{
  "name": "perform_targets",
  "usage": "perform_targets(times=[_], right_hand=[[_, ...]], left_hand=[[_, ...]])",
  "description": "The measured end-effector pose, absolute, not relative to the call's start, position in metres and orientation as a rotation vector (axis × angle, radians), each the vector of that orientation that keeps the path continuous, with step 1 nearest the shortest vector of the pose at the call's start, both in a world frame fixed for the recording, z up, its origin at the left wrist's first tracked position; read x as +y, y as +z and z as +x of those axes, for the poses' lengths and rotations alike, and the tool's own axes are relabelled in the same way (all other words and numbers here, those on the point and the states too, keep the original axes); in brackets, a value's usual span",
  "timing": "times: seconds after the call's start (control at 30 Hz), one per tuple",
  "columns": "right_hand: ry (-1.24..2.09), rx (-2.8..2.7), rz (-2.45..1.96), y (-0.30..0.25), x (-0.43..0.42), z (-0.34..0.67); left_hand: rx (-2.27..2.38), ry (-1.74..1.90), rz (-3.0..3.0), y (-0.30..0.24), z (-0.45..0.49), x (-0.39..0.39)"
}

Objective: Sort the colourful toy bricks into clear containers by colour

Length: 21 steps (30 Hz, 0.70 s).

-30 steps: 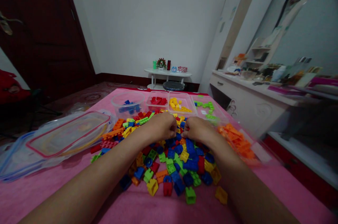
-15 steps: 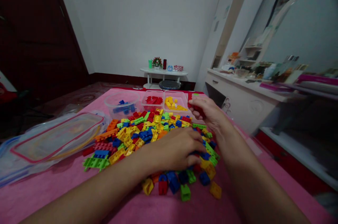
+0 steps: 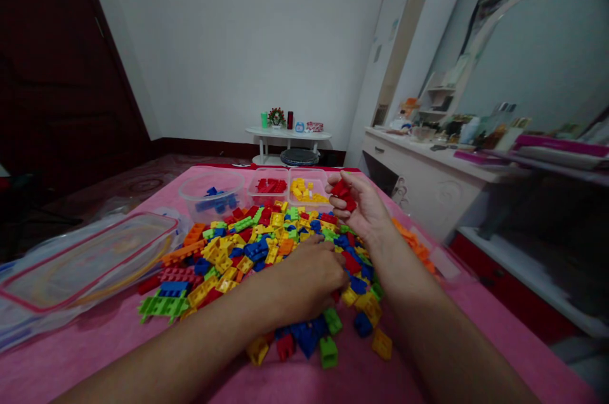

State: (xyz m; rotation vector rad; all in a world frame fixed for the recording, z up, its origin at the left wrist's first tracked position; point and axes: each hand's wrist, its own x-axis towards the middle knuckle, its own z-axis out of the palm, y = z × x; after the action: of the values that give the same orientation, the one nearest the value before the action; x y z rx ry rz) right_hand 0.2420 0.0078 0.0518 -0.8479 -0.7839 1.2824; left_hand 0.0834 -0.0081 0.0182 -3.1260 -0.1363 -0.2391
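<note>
My right hand [image 3: 359,204] is raised at the far right side of the pile, palm turned up, its fingers curled around red building blocks [image 3: 343,195]. Down in the heap of mixed building blocks [image 3: 257,248], my left hand [image 3: 309,277] has its fingers bent and pointing into the pieces; what they grip, if anything, is hidden. Red, yellow, blue, green and orange pieces surround it. Behind the heap stand a round clear tub [image 3: 212,182] with blue blocks, a clear box [image 3: 252,188] with red ones and another clear box [image 3: 321,177] with yellow ones.
Container lids [image 3: 85,258] lie stacked at the left on the pink cloth [image 3: 361,378]. Orange blocks [image 3: 413,242] sit in a clear container by my right forearm. A dresser [image 3: 428,166] stands at the right, a small white table [image 3: 288,133] by the wall.
My right hand has turned palm up, showing the red blocks in it. My left hand has shifted a little left and toward me in the heap. The view has swung slightly right.
</note>
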Motion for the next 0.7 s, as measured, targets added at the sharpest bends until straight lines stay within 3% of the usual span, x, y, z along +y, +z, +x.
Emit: perform_targets(times=[0.2, 0.27, 0.43, 0.5, 0.57, 0.7], right_hand=[[1.247, -0.799, -0.911, 0.045, 0.012, 0.237], [1.242, -0.797, -0.939, 0.041, 0.013, 0.234], [1.350, -0.767, -0.993, 0.035, 0.016, 0.225], [1.407, -0.770, -0.996, 0.033, 0.017, 0.221], [1.455, -0.788, -0.996, 0.030, 0.017, 0.216], [1.561, -0.857, -0.943, 0.022, 0.016, 0.203]], left_hand=[[-0.560, -0.179, -3.312, 0.033, 0.066, 0.027], [-0.806, -0.401, -3.461, 0.037, 0.062, 0.042], [-1.334, -1.508, -3.560, 0.045, 0.055, 0.068], [-1.429, -1.794, -3.528, 0.045, 0.054, 0.071], [-1.446, -1.901, -3.532, 0.043, 0.055, 0.069], [-1.249, -1.752, -3.451, 0.030, 0.063, 0.068]])
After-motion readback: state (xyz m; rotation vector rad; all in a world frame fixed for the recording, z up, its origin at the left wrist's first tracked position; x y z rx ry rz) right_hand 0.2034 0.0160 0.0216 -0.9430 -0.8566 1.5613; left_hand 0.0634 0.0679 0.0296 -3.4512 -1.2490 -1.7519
